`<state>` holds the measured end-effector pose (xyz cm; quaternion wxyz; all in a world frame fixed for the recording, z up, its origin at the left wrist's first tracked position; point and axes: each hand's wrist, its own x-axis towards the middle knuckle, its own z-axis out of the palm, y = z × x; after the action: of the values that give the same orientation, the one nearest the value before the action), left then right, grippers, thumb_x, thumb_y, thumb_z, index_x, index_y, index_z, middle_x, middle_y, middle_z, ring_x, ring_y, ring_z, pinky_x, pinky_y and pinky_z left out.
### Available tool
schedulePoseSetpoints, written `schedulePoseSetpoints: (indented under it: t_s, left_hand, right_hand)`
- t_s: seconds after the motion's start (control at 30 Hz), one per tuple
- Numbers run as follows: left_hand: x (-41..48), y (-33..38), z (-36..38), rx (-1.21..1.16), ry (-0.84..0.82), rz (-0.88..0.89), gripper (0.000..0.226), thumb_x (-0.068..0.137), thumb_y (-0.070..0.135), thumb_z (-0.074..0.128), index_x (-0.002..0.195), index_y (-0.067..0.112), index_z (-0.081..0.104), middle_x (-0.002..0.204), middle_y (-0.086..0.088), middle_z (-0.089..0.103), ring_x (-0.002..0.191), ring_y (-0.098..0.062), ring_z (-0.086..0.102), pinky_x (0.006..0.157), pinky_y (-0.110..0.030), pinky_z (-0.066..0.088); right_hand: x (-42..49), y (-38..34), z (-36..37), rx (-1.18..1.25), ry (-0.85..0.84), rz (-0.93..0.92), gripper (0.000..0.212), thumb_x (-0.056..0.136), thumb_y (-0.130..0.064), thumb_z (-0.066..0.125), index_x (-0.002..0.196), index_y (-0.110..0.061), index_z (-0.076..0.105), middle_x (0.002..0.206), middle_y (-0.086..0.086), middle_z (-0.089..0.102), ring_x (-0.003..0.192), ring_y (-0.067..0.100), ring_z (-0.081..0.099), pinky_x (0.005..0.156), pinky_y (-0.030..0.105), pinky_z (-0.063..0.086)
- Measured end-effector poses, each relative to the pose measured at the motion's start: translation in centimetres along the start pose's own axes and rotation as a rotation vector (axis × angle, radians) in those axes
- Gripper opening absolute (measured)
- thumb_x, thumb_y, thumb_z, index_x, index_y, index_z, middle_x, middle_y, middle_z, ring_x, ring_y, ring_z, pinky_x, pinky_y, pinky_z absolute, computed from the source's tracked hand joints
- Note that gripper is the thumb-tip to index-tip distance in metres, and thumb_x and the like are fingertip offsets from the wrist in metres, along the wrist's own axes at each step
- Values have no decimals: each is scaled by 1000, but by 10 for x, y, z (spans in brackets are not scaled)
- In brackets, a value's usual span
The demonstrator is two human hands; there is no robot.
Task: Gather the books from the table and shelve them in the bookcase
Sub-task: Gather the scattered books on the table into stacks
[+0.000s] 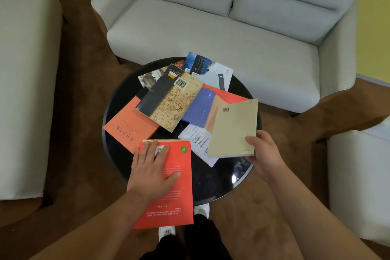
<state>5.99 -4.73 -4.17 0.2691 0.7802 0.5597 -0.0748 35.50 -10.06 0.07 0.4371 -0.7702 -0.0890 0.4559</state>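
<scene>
Several books lie scattered on a round black table. My left hand rests flat on a red book that overhangs the table's near edge, with another book's edge showing under it. My right hand grips the lower right corner of a beige book, lifted slightly over a white book. Further back lie an orange book, a map-covered book, a blue-purple book and a blue-and-white one. No bookcase is in view.
A grey two-seat sofa stands right behind the table. A cream armchair is at the left and a white seat at the right. My shoes stand on the brown carpet by the table's near edge.
</scene>
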Motion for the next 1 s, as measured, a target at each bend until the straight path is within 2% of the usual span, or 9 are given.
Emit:
schedulePoseSetpoints:
  t_s: [0.07,0.13,0.2,0.3,0.43,0.6,0.8,0.9,1.0]
  left_hand:
    - [-5,-7,-9,-277,34,-72,86,88,54,62,157,28,17,167,7,-3,154,-25,14,122,-47,25]
    - [-11,-14,-16,-381,83,-50,72,93,33,65,154,24,29,165,6,14,144,-15,35,112,-33,41]
    - [-20,-21,-20,-412,118,-11,54,96,23,60,147,26,45,158,6,31,133,-2,38,105,-20,37]
    - [-33,-31,-17,-545,127,-94,39,95,26,60,131,39,52,138,4,52,132,-12,46,107,-34,41]
    - [-43,-40,-13,-675,95,-322,58,96,29,63,149,17,40,116,-2,64,88,-9,63,70,-23,53]
    - [-46,-37,-18,-714,70,-322,31,99,30,57,127,18,60,125,-4,66,99,-16,67,92,-41,57]
    - [-67,-26,-18,-517,44,-191,53,97,43,55,147,28,43,148,6,42,134,-17,45,111,-43,42]
    - [-80,-14,-25,-256,113,-47,56,96,57,46,146,31,45,151,12,39,140,-14,33,116,-36,32]
    - [-81,1,-39,-822,-172,-27,68,78,86,40,129,44,55,137,17,54,125,-9,54,101,-25,46]
  right_hand:
    - [-26,-5,3,-105,-23,-79,13,101,-16,56,113,-18,55,113,9,65,107,32,66,95,55,57]
    - [-53,-5,7,-162,-59,-128,14,102,-17,56,115,-18,55,111,5,65,103,26,68,88,46,61]
    - [-80,-2,13,-197,-112,-173,14,102,-15,56,115,-19,54,108,1,66,99,21,68,76,31,60]
    - [-107,13,24,-166,-176,-189,13,102,-15,56,113,-22,55,105,-2,68,96,17,70,59,18,55]
    - [-125,38,42,88,-388,-115,34,103,-9,52,132,-26,52,121,1,74,113,23,71,75,26,61]
    - [-131,76,62,-10,-452,-119,49,105,-16,51,147,-38,39,137,-7,65,129,22,62,102,47,56]
    - [-138,81,71,-237,-273,-31,38,103,-22,56,138,-32,47,128,-15,61,105,7,62,59,13,54]
    - [-148,68,74,-247,-250,-71,34,100,-16,58,130,-29,52,121,-17,62,106,9,63,67,16,54]
    - [-161,54,84,-186,-325,-176,36,97,-13,62,123,-37,54,117,-17,65,113,11,65,83,27,59]
